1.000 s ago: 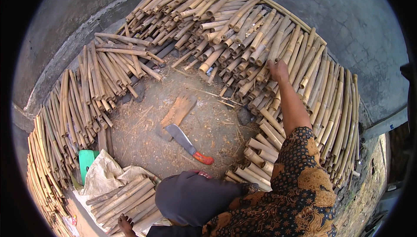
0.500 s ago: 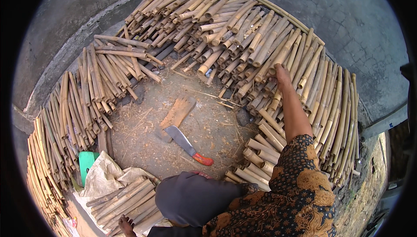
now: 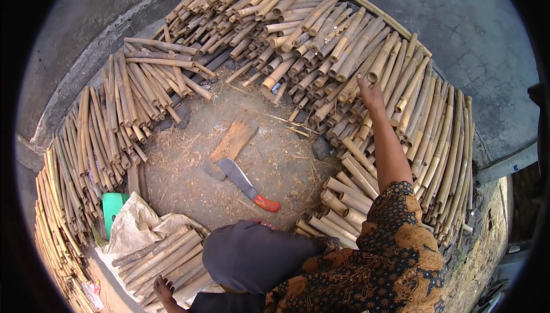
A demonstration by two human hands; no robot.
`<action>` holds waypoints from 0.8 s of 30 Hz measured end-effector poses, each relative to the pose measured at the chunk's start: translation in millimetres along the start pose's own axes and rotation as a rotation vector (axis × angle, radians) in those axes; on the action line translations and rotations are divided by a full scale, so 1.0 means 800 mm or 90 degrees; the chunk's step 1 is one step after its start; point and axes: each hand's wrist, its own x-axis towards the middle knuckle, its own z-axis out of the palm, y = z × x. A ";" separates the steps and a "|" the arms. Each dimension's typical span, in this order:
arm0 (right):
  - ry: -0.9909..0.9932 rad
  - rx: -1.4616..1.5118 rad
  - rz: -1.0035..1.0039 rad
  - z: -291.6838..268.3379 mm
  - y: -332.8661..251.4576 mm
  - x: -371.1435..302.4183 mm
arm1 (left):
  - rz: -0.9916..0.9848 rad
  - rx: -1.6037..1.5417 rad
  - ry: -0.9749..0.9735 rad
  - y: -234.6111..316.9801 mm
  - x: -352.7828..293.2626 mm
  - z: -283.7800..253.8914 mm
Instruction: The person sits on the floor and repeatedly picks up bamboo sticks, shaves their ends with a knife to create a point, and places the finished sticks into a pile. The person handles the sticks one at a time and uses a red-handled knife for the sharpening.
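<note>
My right hand (image 3: 370, 94) reaches far out to the stacked bamboo poles on the right. It is just below the round cut end of one bamboo pole (image 3: 374, 74), with the thumb stretched up and apart; its other fingers are mostly hidden, and whether they touch the pole is unclear. My left hand (image 3: 164, 288) is low at the left, open with loosely bent fingers and nothing visible in it. It is over or beside a small bundle of bamboo poles (image 3: 163, 258) lying on a pale sack (image 3: 133, 227).
A machete (image 3: 240, 180) with a red handle lies on the ground, its blade against a worn wooden block (image 3: 235, 141). Bamboo stacks (image 3: 129, 98) curve around the ground, which is strewn with shavings. A green container (image 3: 113, 210) stands by the sack. Grey walls (image 3: 458, 43) rise behind.
The view has shifted slightly. The pole end at my right hand now sits farther up and right, no longer under the fingers. My left hand has risen a little beside the small bundle.
</note>
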 end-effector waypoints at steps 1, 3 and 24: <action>0.001 -0.162 0.012 0.020 -0.001 -0.008 | 0.006 0.001 -0.007 0.001 0.002 0.004; 0.004 -0.277 -0.037 0.047 0.002 -0.023 | 0.004 0.025 -0.011 0.002 0.003 0.009; -0.213 0.767 0.292 0.107 -0.047 -0.192 | 0.037 0.019 -0.057 0.001 0.010 0.015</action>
